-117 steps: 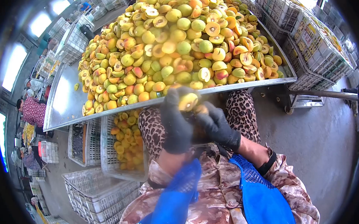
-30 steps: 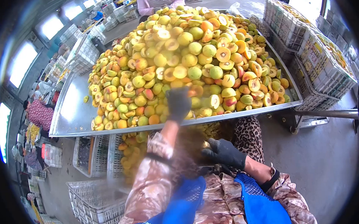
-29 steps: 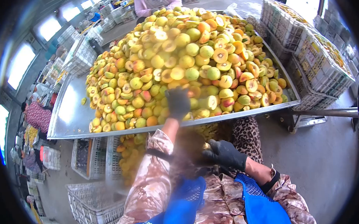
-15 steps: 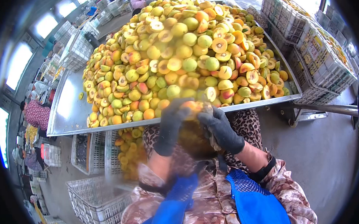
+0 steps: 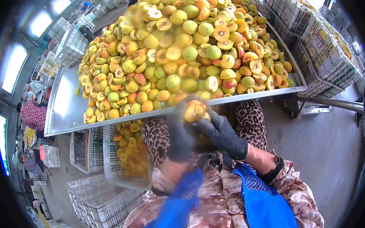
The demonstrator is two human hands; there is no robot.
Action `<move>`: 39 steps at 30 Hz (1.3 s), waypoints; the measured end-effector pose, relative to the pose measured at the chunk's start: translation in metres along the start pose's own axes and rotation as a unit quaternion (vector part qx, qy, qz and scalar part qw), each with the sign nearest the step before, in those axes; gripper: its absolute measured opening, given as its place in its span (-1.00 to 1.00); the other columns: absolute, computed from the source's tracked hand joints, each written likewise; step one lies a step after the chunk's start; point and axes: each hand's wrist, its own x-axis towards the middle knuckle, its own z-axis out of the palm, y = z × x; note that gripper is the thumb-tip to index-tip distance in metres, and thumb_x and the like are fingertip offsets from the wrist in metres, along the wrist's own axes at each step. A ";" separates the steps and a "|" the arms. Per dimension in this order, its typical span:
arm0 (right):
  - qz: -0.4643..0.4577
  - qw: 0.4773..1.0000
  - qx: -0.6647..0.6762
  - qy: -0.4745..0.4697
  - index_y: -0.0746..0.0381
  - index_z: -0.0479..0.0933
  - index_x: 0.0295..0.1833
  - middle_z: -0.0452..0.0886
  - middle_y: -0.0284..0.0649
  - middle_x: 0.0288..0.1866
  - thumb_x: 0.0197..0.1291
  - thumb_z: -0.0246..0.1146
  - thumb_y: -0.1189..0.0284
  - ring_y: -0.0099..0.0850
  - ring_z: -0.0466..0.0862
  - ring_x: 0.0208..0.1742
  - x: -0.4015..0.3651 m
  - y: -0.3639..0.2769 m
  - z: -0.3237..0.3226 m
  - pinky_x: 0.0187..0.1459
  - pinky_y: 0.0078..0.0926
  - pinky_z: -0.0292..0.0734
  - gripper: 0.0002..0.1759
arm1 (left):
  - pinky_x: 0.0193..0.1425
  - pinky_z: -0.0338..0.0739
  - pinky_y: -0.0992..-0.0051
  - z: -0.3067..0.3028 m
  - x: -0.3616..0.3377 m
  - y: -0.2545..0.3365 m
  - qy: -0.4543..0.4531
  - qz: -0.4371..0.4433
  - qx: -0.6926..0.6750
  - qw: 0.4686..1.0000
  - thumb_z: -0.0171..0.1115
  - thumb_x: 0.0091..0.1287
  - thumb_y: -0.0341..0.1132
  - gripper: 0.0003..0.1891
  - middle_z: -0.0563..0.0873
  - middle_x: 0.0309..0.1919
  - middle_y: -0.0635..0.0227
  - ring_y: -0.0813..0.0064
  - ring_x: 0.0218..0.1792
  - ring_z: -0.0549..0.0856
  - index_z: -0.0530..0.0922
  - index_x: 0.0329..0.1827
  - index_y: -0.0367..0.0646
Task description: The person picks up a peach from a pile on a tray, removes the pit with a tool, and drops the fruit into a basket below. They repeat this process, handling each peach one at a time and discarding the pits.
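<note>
Both my hands wear dark gloves and meet in front of the metal tray's near edge. My left hand (image 5: 181, 130), partly blurred, is closed around a yellow-red peach half (image 5: 195, 111) whose cut side faces up. Close against the fruit, my right hand (image 5: 222, 133) has its fingers pressed together at the fruit's lower right side; whether they hold anything small is hidden. Beyond the hands, a large heap of halved peaches (image 5: 149, 71) lies in the metal tray (image 5: 65, 106), many with brown centres showing.
Left of my legs are a crate of peach halves (image 5: 111, 156) and an empty white crate (image 5: 97, 197). Stacked crates (image 5: 325, 48) stand to the right of the tray, near a metal bar (image 5: 331, 102). A person in a patterned top (image 5: 33, 115) is at far left.
The fruit has become clearly visible between my hands, with its cut side up. My left hand has shifted slightly, and the whole view has tilted a little.
</note>
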 end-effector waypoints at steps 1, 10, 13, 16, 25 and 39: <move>-0.020 1.000 0.005 0.002 0.27 0.15 0.66 0.72 0.21 -0.07 0.47 0.20 0.22 0.13 0.77 -0.01 0.001 0.003 0.002 0.00 -0.09 0.64 -0.23 | 0.07 0.68 0.41 0.002 0.000 0.000 0.005 0.000 -0.011 1.000 -0.04 0.64 -0.12 -0.60 0.72 0.02 0.13 0.35 -0.01 0.72 0.55 0.20 -0.28; -0.186 0.973 -0.135 0.009 0.34 0.38 0.42 0.67 0.24 0.01 0.41 0.24 0.23 0.17 0.72 0.06 -0.002 0.035 0.011 -0.01 -0.02 0.63 -0.41 | 0.05 0.72 0.36 0.005 -0.009 0.008 -0.071 0.084 0.096 0.989 -0.10 0.73 -0.08 -0.54 0.78 -0.08 0.13 0.27 -0.07 0.79 0.64 0.06 -0.31; -0.118 0.991 -0.062 -0.027 0.34 0.47 0.31 0.64 0.20 0.11 0.41 0.25 0.32 0.16 0.69 0.10 -0.011 0.021 0.012 0.02 -0.04 0.64 -0.54 | -0.03 0.68 0.39 0.012 -0.012 0.006 -0.043 0.221 0.318 0.921 -0.04 0.70 -0.09 -0.54 0.80 -0.23 0.18 0.36 -0.18 0.76 0.69 -0.15 -0.29; -0.248 0.956 -0.153 0.030 0.31 0.53 0.25 0.64 -0.04 0.16 0.50 0.20 0.37 -0.09 0.68 0.11 -0.012 0.034 0.019 0.07 -0.18 0.62 -0.67 | -0.10 0.68 0.34 0.016 -0.006 0.004 0.020 0.211 0.243 0.946 0.10 0.61 -0.18 -0.61 0.80 -0.33 0.18 0.38 -0.32 0.74 0.70 -0.30 -0.29; 0.030 0.929 0.333 -0.161 0.28 0.48 0.35 0.60 -0.40 0.02 0.63 0.13 0.19 -0.62 0.52 0.03 -0.009 0.021 0.014 0.05 -0.53 0.50 -0.57 | -0.21 0.62 0.31 0.047 -0.025 0.016 0.010 0.439 0.424 0.792 0.10 0.61 -0.16 -0.56 0.75 -0.41 0.11 0.32 -0.43 0.70 0.63 -0.39 -0.33; -0.095 0.966 0.024 -0.241 0.29 0.47 0.39 0.71 0.13 0.03 0.56 0.15 0.15 -0.15 0.79 0.02 -0.027 0.004 -0.011 0.00 -0.18 0.61 -0.49 | -0.22 0.63 0.33 0.004 -0.034 0.060 -0.007 0.168 0.070 0.983 -0.10 0.69 0.17 -0.45 0.74 -0.38 0.08 0.18 -0.36 0.72 0.55 -0.28 -0.11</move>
